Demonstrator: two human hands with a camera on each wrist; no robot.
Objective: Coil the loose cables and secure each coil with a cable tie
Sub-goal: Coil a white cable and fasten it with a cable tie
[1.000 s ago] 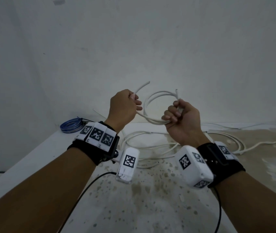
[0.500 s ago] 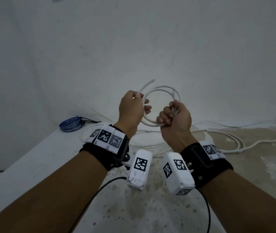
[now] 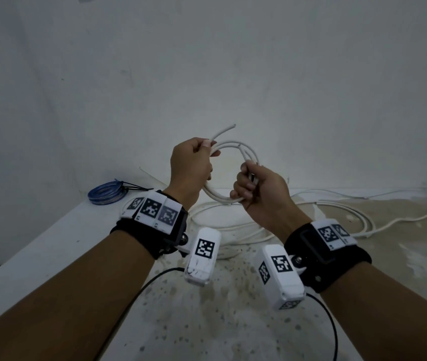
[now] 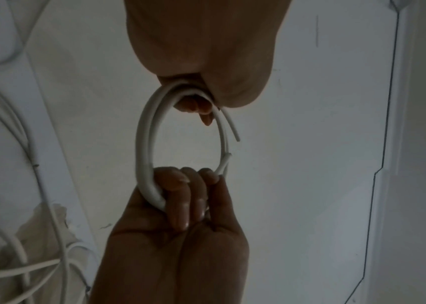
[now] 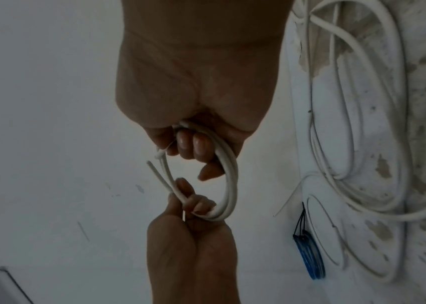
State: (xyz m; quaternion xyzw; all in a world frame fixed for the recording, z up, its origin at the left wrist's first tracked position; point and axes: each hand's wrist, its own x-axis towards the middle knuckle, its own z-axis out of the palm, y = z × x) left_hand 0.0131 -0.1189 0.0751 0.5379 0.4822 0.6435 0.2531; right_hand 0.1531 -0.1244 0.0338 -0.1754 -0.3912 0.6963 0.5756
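Left hand (image 3: pixel 190 165) curled tight round one side of the white cable loop (image 3: pixel 230 173), right hand (image 3: pixel 258 190) gripping the other side, loop up in the air, speckled table (image 3: pixel 207 321) below the hands, loose white cables (image 3: pixel 337 217) beyond the right hand, blue coil (image 3: pixel 107 195) past the left hand, plain white wall (image 3: pixel 233 61) behind.

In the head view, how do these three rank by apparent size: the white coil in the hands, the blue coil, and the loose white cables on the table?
1. Loose white cables, spread widest.
2. White coil, though nearness to the camera enlarges it.
3. Blue coil; it lies farther away, so the order of the two coils is unsure.
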